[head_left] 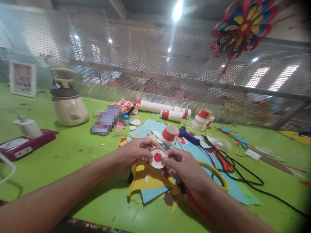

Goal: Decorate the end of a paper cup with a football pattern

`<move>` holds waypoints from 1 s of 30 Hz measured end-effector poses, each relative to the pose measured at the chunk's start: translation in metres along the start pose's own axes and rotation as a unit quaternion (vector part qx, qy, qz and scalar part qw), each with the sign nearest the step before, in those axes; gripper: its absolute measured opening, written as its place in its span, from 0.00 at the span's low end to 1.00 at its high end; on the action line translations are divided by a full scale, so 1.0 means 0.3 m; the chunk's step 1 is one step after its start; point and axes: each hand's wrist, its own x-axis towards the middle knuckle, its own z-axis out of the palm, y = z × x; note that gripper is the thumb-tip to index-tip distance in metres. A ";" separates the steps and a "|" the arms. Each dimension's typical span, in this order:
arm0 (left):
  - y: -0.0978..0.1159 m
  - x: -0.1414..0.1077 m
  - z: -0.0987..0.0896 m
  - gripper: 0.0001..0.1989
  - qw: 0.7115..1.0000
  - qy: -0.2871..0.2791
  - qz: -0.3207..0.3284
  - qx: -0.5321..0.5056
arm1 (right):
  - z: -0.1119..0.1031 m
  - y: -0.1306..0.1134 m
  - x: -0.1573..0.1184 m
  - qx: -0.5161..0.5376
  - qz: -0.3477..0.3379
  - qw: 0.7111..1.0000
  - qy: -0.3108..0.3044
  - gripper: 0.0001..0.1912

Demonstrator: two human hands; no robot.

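Between my two hands is a small white paper cup base (154, 164), round and rimmed, with a red paper hexagon (157, 157) on its face. My left hand (138, 151) grips its left edge with thumb and fingers. On the right edge, the thumb of my right hand (179, 162) presses near the hexagon while the fingers curl behind. Underneath lie yellow felt-like sheets (143, 178) and a blue paper sheet (155, 194). Just beyond my hands stands a red and white paper cup (170, 135), and a blue glue gun (190, 136) lies beside it.
Yellow-handled scissors (222, 181) and a looping black cable (252, 183) lie to the right. Stacked paper cups (171, 115) rest farther back. On the left are a beige kettle-like pot (70, 110), a purple power strip (31, 145) and a blurred-out phone-like object (107, 120).
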 end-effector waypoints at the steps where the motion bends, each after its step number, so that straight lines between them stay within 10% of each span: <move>1: 0.000 0.000 0.001 0.16 1.000 0.001 -0.001 0.005 | 0.001 -0.001 -0.002 0.002 -0.001 1.000 0.001 0.09; 16: -0.024 -0.004 0.015 0.11 0.979 0.057 0.102 0.167 | -0.004 0.026 0.016 -0.042 -0.046 0.998 0.001 0.06; 20: 0.006 -0.039 -0.005 0.14 0.831 0.116 0.314 0.444 | -0.019 0.014 0.013 -0.114 -0.159 0.977 0.079 0.12; 23: 0.016 -0.043 -0.029 0.16 0.752 0.116 0.345 0.550 | -0.024 -0.009 -0.002 -0.133 -0.205 0.961 0.126 0.16; 26: 0.019 -0.032 -0.025 0.15 0.775 0.128 0.335 0.520 | -0.023 -0.013 -0.003 -0.151 -0.216 0.954 0.141 0.15; 30: 0.036 -0.014 -0.001 0.13 0.890 0.198 0.263 0.315 | -0.025 0.000 0.013 -0.155 -0.217 0.952 0.150 0.11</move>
